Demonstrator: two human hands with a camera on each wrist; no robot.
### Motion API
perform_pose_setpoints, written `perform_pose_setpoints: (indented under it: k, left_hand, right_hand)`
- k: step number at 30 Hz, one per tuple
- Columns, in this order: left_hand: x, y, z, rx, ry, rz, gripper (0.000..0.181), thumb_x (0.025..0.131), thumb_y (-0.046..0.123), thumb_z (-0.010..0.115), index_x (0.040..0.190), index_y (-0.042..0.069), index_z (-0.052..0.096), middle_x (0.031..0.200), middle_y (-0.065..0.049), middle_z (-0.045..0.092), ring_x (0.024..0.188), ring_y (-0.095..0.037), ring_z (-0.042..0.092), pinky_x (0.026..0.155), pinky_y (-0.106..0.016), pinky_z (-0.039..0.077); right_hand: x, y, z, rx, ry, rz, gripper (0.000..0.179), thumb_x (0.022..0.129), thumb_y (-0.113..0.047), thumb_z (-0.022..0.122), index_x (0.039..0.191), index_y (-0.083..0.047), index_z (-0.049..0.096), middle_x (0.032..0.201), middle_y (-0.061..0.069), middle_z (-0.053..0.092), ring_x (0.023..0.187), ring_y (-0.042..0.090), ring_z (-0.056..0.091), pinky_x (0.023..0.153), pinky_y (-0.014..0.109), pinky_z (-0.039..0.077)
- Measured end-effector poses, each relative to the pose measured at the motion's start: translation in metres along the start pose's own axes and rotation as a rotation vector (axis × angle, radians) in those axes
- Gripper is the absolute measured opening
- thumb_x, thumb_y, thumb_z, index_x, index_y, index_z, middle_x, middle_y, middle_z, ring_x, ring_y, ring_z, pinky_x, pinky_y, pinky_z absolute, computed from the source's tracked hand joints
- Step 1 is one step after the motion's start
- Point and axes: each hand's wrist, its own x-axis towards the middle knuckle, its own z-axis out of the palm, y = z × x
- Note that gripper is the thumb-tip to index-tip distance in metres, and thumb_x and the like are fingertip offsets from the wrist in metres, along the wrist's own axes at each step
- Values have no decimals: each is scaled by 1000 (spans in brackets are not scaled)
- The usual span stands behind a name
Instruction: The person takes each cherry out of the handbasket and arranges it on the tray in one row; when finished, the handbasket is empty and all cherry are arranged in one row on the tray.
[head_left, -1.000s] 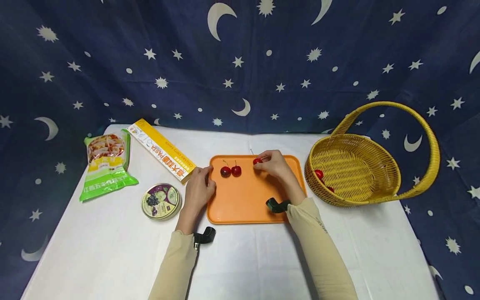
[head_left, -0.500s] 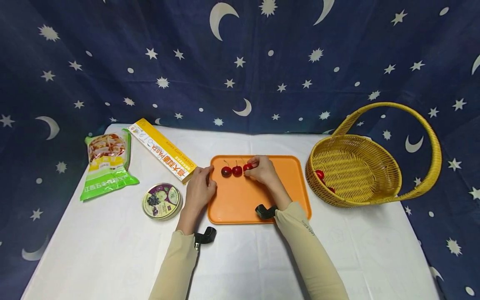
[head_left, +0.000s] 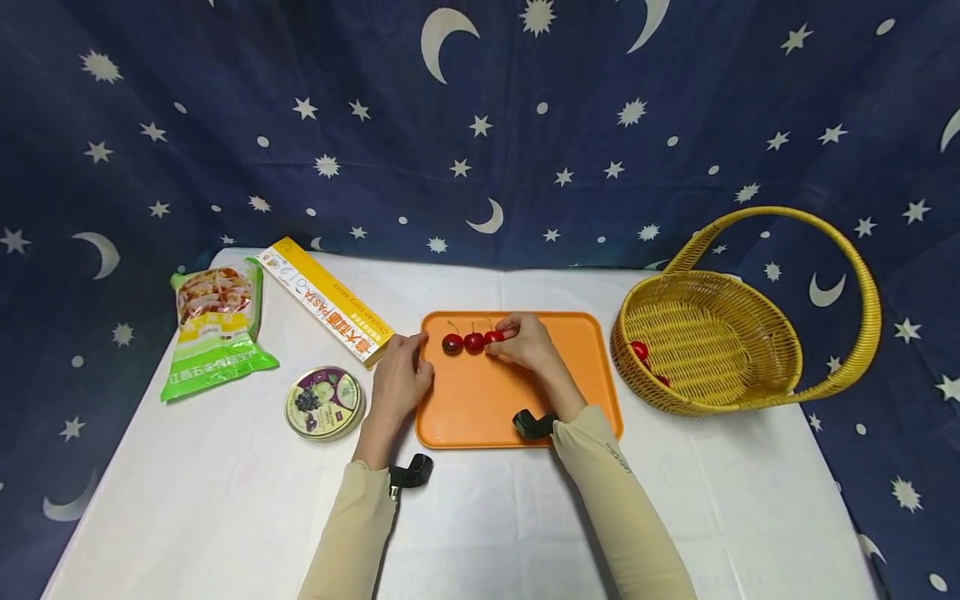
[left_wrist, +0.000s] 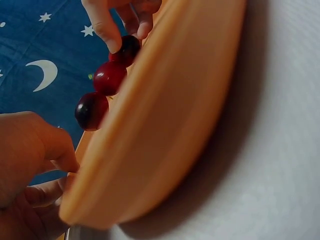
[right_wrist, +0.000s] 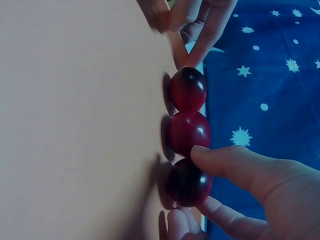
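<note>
Three dark red cherries stand in a row on the orange tray (head_left: 480,408): a left cherry (head_left: 452,343), a middle cherry (head_left: 474,342) and a right cherry (head_left: 493,337). My right hand (head_left: 527,343) pinches the right cherry between thumb and fingers, as the right wrist view shows; this cherry (right_wrist: 190,183) sits right against the middle one (right_wrist: 189,133). My left hand (head_left: 397,379) grips the tray's left edge, its thumb and fingers at the rim (left_wrist: 75,200) in the left wrist view.
A yellow wicker basket (head_left: 697,333) with a tall handle stands right of the tray, red cherries (head_left: 640,350) at its left inner wall. On the left lie a pasta box (head_left: 326,300), a round tin (head_left: 324,403) and a green food bag (head_left: 217,325). A starry curtain hangs behind.
My right hand has carried the third cherry leftward and down to the right end of the row, beside the middle cherry. The left hand has stayed at the tray's edge.
</note>
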Motion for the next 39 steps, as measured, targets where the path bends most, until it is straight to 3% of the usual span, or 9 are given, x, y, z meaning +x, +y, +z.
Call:
perform_pose_setpoints:
  k: [5,10,13,18,21,23,29,33,39]
  left_hand:
    - [0,1,1,3,8,1,48,80,2,62,128,-3,63,100,-19,57,77,-30,54,69,-44,46]
    - [-1,1,1,3,27,7,49,78,2,63,127,-3,64,98,-19,58,74,-30,53,67,-45,46]
    - [-1,0,2,7,23,6,49,79,2,63,127,-3,63,98,-19,58,73,-30,53,67,-45,46]
    - [-1,1,1,11,2,-3,48,81,3,62,128,-2,63,100,-19,58,77,-31,55,69,-45,47]
    - [-1,1,0,13,0,-4,47,81,2,62,128,-2,63,101,-19,58,78,-31,55,69,-45,47]
    - [0,0,1,14,0,1,47,82,2,62,128,-2,63,101,-19,58,78,-31,55,69,-45,47]
    - [-1,-1,0,24,21,22,46,80,3,62,126,-4,64,99,-20,58,77,-31,56,69,-46,47]
    - [-1,-1,-1,24,15,11,46,81,3,62,127,-4,63,99,-20,57,75,-31,54,67,-45,46]
    - [-1,0,0,16,2,5,47,81,2,62,128,-3,63,99,-19,57,76,-30,53,68,-44,46]
  right_hand:
    - [-2,0,-7,28,-10,3,39,78,-14,81,109,4,67,100,16,66,89,26,60,67,25,46]
    - [-6,-1,-31,60,-9,-22,36,87,-16,72,115,6,66,105,21,67,91,37,65,67,26,48]
    - [-11,-1,-58,59,40,-38,34,89,-16,69,115,7,66,102,22,67,87,36,64,66,25,46]
    - [-23,4,-113,46,117,-23,36,92,-18,66,118,7,64,91,11,65,74,10,58,64,23,46]
    - [-32,10,-146,58,122,2,40,94,-21,63,123,7,61,89,1,64,73,4,59,66,24,49]
    - [-37,15,-165,30,110,22,42,96,-23,60,125,7,59,95,2,64,78,5,60,69,26,50]
    - [-30,36,-203,-81,-77,61,45,100,-22,53,130,11,53,124,26,58,89,12,63,84,35,52]
    - [-20,52,-213,-81,-222,102,45,99,-16,54,131,16,49,119,21,64,93,21,68,89,42,51]
    - [-12,66,-219,-98,-397,175,43,96,-12,57,129,13,51,103,11,70,88,23,67,78,40,55]
